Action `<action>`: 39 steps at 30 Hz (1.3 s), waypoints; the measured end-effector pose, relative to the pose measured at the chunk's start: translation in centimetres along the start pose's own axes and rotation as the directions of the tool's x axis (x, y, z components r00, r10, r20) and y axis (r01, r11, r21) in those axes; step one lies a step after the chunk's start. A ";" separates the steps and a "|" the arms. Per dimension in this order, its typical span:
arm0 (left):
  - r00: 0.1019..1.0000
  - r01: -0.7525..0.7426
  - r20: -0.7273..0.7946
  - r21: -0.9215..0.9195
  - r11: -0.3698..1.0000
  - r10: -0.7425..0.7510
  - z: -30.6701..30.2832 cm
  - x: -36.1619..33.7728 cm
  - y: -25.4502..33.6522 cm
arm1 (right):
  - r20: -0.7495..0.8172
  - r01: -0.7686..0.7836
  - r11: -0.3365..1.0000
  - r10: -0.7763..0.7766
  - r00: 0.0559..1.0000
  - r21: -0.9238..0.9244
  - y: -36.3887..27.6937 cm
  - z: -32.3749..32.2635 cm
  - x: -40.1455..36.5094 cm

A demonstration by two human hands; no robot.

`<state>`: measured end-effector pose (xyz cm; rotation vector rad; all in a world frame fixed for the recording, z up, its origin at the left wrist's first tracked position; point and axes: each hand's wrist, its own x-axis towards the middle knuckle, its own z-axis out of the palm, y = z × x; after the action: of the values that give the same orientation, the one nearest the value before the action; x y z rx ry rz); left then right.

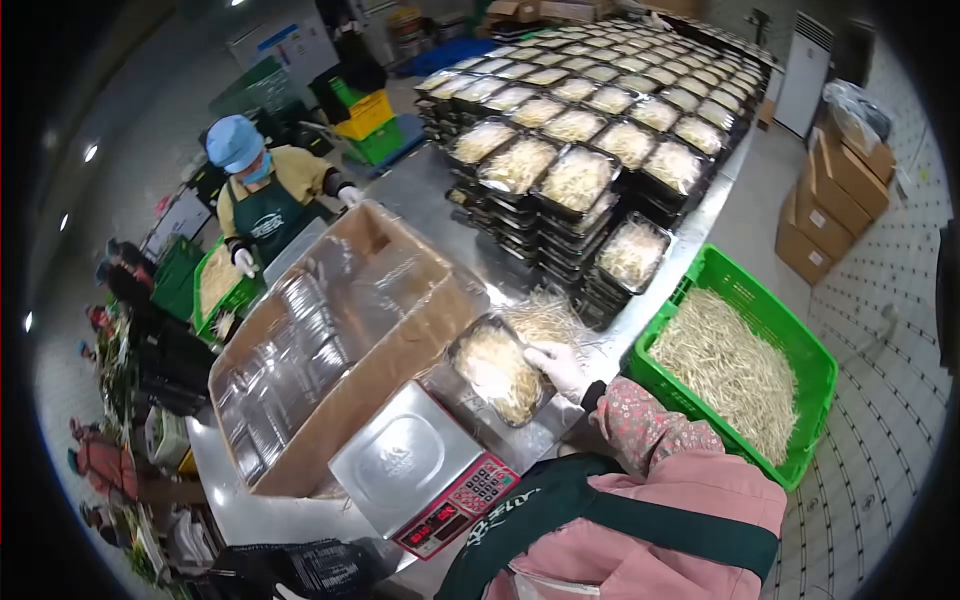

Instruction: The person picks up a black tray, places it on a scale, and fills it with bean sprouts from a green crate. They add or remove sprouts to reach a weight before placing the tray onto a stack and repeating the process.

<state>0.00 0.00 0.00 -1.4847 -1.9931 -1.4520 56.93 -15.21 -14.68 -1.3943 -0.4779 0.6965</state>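
Observation:
My right hand (560, 370), in a white glove, reaches in from the right. Its fingers are closed over the right rim of a black plastic tray (497, 370) filled with pale bean sprouts. Beneath and behind the tray, loose bean sprouts (545, 318) lie heaped on the metal table (425, 205). A digital scale (410, 460) with a bare steel plate and a red keypad panel stands left of the tray. My left hand does not show; a small white patch at the bottom edge is too cut off to identify.
Stacked, filled trays (580, 180) cover the table's far side. A green crate (815, 400) of bean sprouts stands right. An open cardboard box (375, 405) holds nested empty trays, and a co-worker (265, 205) stands behind it. Cardboard boxes (815, 235) lean at far right.

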 end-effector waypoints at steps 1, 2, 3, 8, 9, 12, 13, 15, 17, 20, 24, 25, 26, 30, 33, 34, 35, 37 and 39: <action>0.965 -0.224 -0.132 0.029 0.974 0.226 0.2 1.2 1.7 | -0.173 0.053 0.998 -0.048 0.984 0.025 -0.2 0.0 -0.7; 0.946 -0.288 -0.157 -0.017 0.957 0.282 1.3 3.0 1.7 | -0.328 0.095 0.994 -0.072 0.942 0.054 0.3 -0.1 -0.9; 0.972 -0.215 -0.111 -0.084 0.973 0.205 1.9 -4.5 2.5 | -0.494 0.248 0.967 -0.245 0.834 -0.062 0.3 -7.9 -0.7; 0.991 -0.133 -0.040 -0.213 0.968 0.128 4.4 -1.6 7.9 | -0.779 0.504 0.864 -0.301 0.551 0.023 -4.5 -12.7 0.3; 0.997 -0.077 0.004 -0.220 0.972 0.080 5.5 -1.5 7.7 | -0.792 0.528 0.849 -0.304 0.529 0.027 -5.4 -14.3 0.6; 0.992 -0.056 0.092 -0.309 0.949 0.089 7.5 -2.5 9.2 | -0.805 0.521 0.853 -0.338 0.488 -0.042 -6.7 -18.3 2.9; 0.989 -0.059 0.109 -0.321 0.945 0.099 8.1 -3.0 10.2 | -0.789 0.419 0.897 -0.359 0.499 -0.143 -4.3 -20.9 5.4; 0.979 0.069 0.201 -0.422 0.904 0.019 8.7 -4.6 13.2 | -0.805 0.323 0.944 -0.240 0.542 -0.064 -4.6 -22.3 7.3; 0.970 0.152 0.243 -0.525 0.837 -0.023 8.7 -6.4 16.8 | -0.762 0.207 0.978 -0.160 0.627 -0.035 -6.7 -22.1 8.7; 0.958 0.108 0.275 -0.616 0.781 0.084 10.5 -8.1 17.3 | -0.750 0.132 0.990 -0.124 0.650 -0.049 -8.2 -21.4 8.8; 0.919 0.221 0.392 -0.593 0.774 0.038 10.3 -9.9 19.2 | -0.664 0.157 0.796 -0.580 0.471 -0.584 -9.0 -22.4 7.7; 0.905 0.255 0.422 -0.640 0.725 0.055 10.7 -10.3 19.2 | -0.623 0.133 0.761 -0.606 0.495 -0.635 -11.8 -20.6 6.3; 0.889 0.288 0.452 -0.681 0.673 0.077 11.4 -10.9 19.2 | -0.579 0.113 0.721 -0.631 0.516 -0.684 -14.5 -18.7 4.9; 0.839 0.308 0.518 -0.706 0.637 0.168 12.9 -12.7 20.6 | -0.222 -0.218 0.057 -0.408 0.886 -0.974 -12.0 -19.9 10.2; 0.782 0.375 0.589 -0.705 0.602 0.202 13.6 -14.3 22.1 | -0.235 -0.233 0.062 -0.453 0.860 -0.971 -10.7 -19.7 11.9; 0.757 0.407 0.616 -0.706 0.579 0.219 14.0 -14.8 22.5 | -0.215 -0.215 0.052 -0.449 0.867 -0.975 -10.9 -19.9 11.9; 0.734 0.442 0.637 -0.711 0.547 0.235 14.3 -15.3 23.0 | -0.218 -0.206 0.075 -0.437 0.873 -0.976 -11.2 -20.0 11.6; 0.707 0.443 0.640 -0.732 0.517 0.301 13.9 -16.4 24.4 | -0.219 -0.211 0.070 -0.453 0.864 -0.975 -11.5 -19.7 11.4; 0.633 0.488 0.706 -0.682 0.545 0.316 13.1 -17.4 25.6 | -0.248 -0.234 0.085 -0.406 0.880 -0.969 -11.9 -19.4 11.3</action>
<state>33.35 0.25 -4.01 -2.9076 -1.7344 -2.3105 80.12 -21.80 -6.59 -2.7812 -0.6797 -0.3398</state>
